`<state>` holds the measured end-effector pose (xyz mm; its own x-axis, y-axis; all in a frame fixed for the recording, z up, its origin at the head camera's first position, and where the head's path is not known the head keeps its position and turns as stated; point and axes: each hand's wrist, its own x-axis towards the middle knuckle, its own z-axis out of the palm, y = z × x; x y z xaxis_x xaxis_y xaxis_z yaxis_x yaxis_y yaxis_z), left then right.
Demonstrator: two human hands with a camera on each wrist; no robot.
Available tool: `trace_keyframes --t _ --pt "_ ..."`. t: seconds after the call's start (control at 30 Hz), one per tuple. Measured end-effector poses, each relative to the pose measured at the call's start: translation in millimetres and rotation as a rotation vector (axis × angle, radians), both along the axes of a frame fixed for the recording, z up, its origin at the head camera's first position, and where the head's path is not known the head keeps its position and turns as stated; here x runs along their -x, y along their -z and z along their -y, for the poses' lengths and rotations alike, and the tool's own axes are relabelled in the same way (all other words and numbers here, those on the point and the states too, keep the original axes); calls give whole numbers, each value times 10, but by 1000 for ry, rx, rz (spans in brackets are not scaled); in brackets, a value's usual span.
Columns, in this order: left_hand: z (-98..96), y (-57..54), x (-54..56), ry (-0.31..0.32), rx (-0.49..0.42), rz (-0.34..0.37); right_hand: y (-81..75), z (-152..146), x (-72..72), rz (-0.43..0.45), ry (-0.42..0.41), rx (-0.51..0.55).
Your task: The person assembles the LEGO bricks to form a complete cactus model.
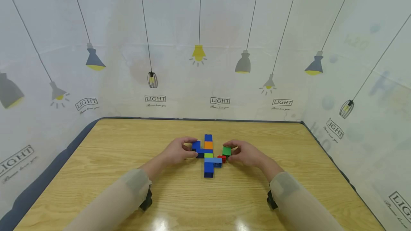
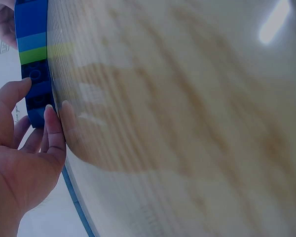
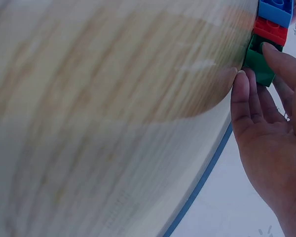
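A flat shape of toy building bricks lies on the table, with a column of blue, orange (image 1: pixel 208 145), lime green (image 1: pixel 208 155) and light blue bricks (image 1: pixel 212 160) and a dark blue brick (image 1: pixel 208 169) at the near end. My left hand (image 1: pixel 176 151) holds the blue brick (image 1: pixel 196 145) at the left end between thumb and fingers. On the other side, my right hand (image 1: pixel 248 153) pinches a green brick (image 1: pixel 227 150), which sits against a small red brick (image 1: pixel 222 158). In the right wrist view, the thumb rests on top of the green brick (image 3: pixel 259 66).
The wooden table (image 1: pixel 289 181) has a dark blue edge and a glossy surface with reflections. Pale cloth walls (image 1: pixel 179 20) printed with hanging lamps enclose it at the back and sides. Dark wrist cameras sit under both sleeves (image 1: pixel 118 195).
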<state>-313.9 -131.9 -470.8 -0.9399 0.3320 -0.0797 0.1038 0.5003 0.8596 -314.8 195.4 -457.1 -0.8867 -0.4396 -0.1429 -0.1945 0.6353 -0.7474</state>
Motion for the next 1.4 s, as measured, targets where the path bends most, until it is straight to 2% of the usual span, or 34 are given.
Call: trace_keyframes --t 0.33,0.63,0.93,1.2,1.4 --pt "-13 5 3 -3 3 -5 -33 34 -27 20 -9 2" --pt "-19 -5 -3 -7 10 -5 41 35 5 -28 -19 -34" --pt "-20 2 -6 -14 31 -5 14 70 -4 -16 -23 -54" --pt "-27 1 -4 -15 22 -1 25 71 -17 -49 -39 -58" --pt "-23 14 -7 -14 11 1 30 61 -20 -37 -36 -43"
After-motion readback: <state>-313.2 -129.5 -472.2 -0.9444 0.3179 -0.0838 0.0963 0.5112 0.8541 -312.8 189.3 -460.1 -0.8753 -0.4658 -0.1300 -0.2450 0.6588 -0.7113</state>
